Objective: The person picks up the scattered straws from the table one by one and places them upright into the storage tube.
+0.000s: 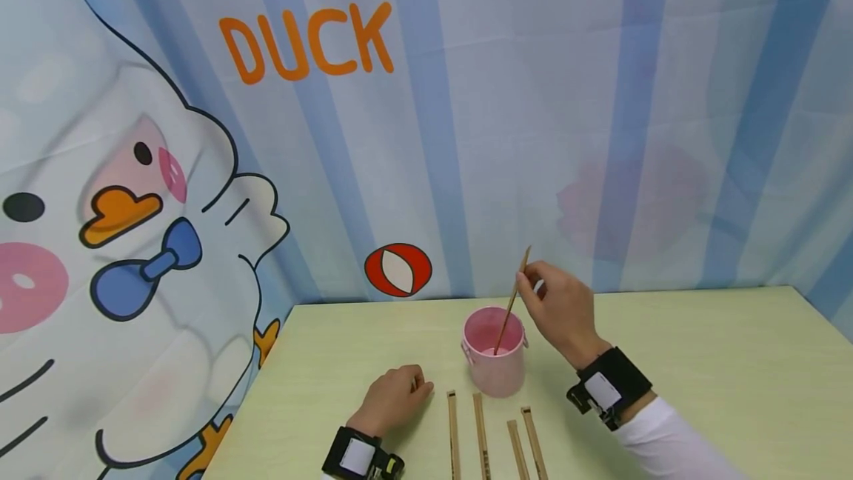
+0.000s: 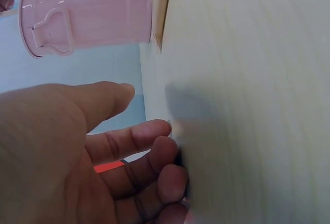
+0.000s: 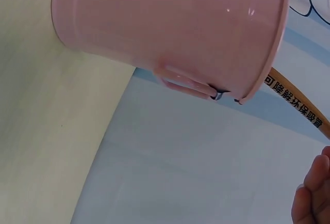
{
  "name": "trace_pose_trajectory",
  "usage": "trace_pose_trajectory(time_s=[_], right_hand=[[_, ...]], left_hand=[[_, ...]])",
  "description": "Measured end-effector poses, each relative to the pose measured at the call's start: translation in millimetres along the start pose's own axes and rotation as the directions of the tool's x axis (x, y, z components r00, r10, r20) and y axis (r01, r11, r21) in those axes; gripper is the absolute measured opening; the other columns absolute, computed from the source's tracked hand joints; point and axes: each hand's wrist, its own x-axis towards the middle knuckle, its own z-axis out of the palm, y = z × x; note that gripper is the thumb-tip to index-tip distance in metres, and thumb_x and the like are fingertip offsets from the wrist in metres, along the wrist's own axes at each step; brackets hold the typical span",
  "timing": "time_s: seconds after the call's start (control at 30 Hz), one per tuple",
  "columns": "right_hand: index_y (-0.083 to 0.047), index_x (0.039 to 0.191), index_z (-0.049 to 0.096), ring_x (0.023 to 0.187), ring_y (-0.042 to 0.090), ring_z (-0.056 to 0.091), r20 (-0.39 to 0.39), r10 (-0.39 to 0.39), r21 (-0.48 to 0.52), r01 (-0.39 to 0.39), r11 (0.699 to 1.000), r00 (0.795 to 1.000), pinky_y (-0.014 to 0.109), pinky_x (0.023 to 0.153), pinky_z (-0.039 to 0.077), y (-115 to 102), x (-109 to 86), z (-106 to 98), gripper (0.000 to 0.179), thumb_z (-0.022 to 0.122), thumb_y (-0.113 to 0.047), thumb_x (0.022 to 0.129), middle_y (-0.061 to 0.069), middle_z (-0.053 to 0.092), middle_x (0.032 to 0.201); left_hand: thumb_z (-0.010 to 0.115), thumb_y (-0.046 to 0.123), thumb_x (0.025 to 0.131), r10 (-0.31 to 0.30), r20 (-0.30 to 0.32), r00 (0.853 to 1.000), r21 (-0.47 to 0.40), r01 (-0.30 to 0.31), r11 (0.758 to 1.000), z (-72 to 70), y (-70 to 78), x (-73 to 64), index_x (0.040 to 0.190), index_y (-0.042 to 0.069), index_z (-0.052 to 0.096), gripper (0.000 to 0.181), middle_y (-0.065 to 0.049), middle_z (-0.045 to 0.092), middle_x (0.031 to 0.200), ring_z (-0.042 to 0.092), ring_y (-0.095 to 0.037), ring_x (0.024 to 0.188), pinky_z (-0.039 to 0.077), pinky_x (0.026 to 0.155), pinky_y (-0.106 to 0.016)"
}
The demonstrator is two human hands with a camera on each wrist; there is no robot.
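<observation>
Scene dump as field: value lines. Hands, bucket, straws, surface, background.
right_hand: right hand pinches the upper part of a brown straw
held_straw: tilted, lower end inside the bucket; dark printed characters on it in the right wrist view
left_hand: left hand on the table, holding nothing, fingers loosely bent
bucket: pink bucket, upright, between the hands
loose_straws: four loose straws, lying on the near side of the bucket, cut off by the head view's bottom edge
surface: pale yellow table
background: striped blue backdrop, "DUCK" in orange
</observation>
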Motion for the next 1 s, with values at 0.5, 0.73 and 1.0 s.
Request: trace_pose_trajectory(time_s=[0.5,0.73,1.0], right_hand=[[-0.009,0.090,0.073,0.057,0.009,0.047,0.225,0.112,-0.011,-0.113,0.994,0.968,0.025,0.052,0.037,6,-10.4,5,0.011,0.068,-0.019,0.094,0.002,0.066,0.072],[-0.012,0.088,0.071,0.057,0.008,0.047,0.253,0.118,-0.022,-0.116,0.993,0.960,0.026,0.051,0.036,9,-9.5,3,0.013,0.067,-0.022,0.094,-0.001,0.063,0.070],[-0.013,0.091,0.073,0.056,0.007,0.049,0.264,0.152,-0.017,-0.153,0.988,0.952,0.026,0.051,0.037,15,-10.7,-10,0.014,0.066,-0.025,0.095,0.000,0.068,0.074]], left_hand=[[0.065,0.027,0.097,-0.004,0.012,1.000,-0.011,0.004,1.000,-1.8,0.1,-1.7,0.080,0.013,0.060,0.022,0.004,0.049,0.062,0.045,-0.011,0.057,0.035,0.055,-0.027],[0.064,0.023,0.096,-0.004,0.005,1.000,-0.012,0.004,1.000,-2.6,0.3,-1.5,0.080,0.014,0.059,0.019,0.005,0.049,0.063,0.044,-0.010,0.057,0.034,0.055,-0.027],[0.064,0.023,0.096,-0.002,0.003,1.000,-0.017,0.002,1.000,-2.8,1.2,-1.4,0.081,0.013,0.060,0.019,0.004,0.050,0.064,0.045,-0.011,0.058,0.034,0.056,-0.028]])
